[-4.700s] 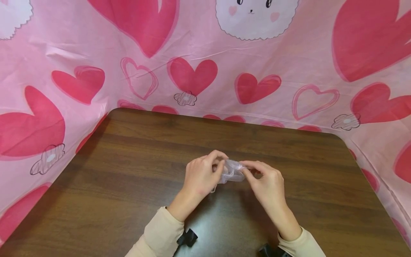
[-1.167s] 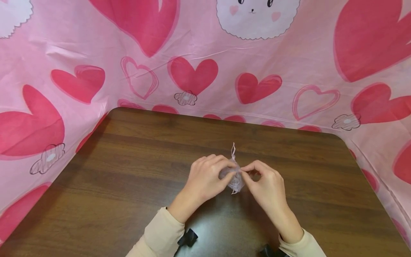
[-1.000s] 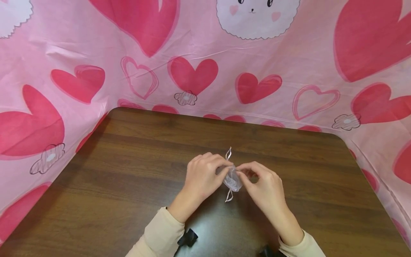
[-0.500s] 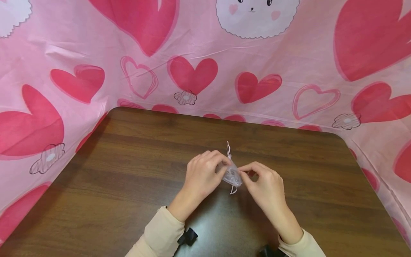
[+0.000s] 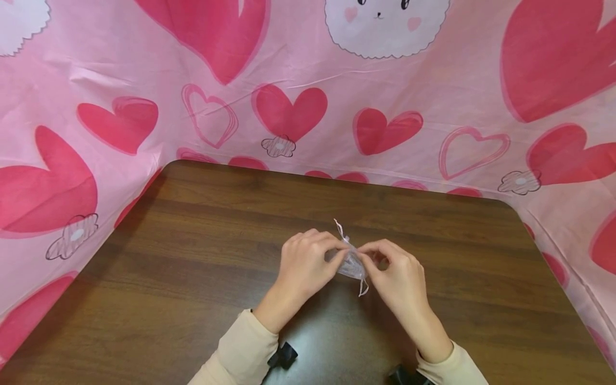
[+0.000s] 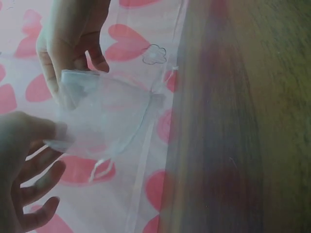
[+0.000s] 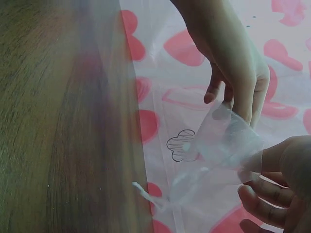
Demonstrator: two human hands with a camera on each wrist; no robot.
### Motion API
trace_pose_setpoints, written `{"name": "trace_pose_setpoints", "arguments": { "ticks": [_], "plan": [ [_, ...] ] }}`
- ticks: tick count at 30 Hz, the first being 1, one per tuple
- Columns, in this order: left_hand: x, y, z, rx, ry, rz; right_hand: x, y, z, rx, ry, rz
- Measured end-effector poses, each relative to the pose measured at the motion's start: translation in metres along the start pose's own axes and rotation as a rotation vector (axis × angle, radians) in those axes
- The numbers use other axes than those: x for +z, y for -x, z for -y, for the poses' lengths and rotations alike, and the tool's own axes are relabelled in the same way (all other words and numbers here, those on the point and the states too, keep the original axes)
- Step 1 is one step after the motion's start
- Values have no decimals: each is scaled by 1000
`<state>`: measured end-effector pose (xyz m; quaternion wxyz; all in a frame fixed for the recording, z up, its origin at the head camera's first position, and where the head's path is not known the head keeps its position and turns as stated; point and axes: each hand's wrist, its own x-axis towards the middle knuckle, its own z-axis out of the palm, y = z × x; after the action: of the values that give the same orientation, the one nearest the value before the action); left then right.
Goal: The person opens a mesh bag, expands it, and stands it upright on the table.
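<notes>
A small sheer white drawstring pouch (image 5: 352,267) is held just above the table between my two hands. My left hand (image 5: 308,262) pinches one side of its mouth between thumb and forefinger. Opposite it, my right hand (image 5: 397,272) pinches the other side the same way. White cord loops stick out at both ends, a far cord loop (image 5: 339,229) and a near cord loop (image 5: 363,287). In the left wrist view the see-through fabric (image 6: 107,116) is spread between the hands. Whether anything lies inside I cannot tell.
Under the hands is a dark brown wooden table (image 5: 216,230) with rounded far corners. A pink curtain (image 5: 298,64) with red hearts hangs behind it and along both sides. Black wrist mounts (image 5: 283,356) sit by the cream sleeves (image 5: 247,347).
The pouch has turned between my fingers over the last second, its near cord loop swinging right and its far one left. Both hands stay almost in place, fingertips slightly closer than half a second ago.
</notes>
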<state>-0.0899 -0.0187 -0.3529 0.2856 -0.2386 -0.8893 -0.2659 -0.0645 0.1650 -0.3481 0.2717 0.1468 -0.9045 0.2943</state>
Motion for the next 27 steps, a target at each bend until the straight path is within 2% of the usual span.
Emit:
{"name": "trace_pose_setpoints", "arguments": {
  "ticks": [5,8,11,16,18,21,27],
  "plan": [
    [-3,-1,1,-90,7,-67,0,0,2,51,30,83],
    [-3,-1,2,-108,16,-72,1,0,0,52,44,84],
    [-2,0,2,-98,8,-29,1,0,-2,42,53,56],
    [1,1,0,-66,-5,91,1,0,-3,35,71,27],
    [2,2,-1,-48,-8,112,1,0,-4,33,74,21],
    [4,3,-2,-21,-12,104,1,0,-3,30,73,12],
    [4,3,-1,-15,-42,24,2,1,-3,44,65,58]
  ]
}}
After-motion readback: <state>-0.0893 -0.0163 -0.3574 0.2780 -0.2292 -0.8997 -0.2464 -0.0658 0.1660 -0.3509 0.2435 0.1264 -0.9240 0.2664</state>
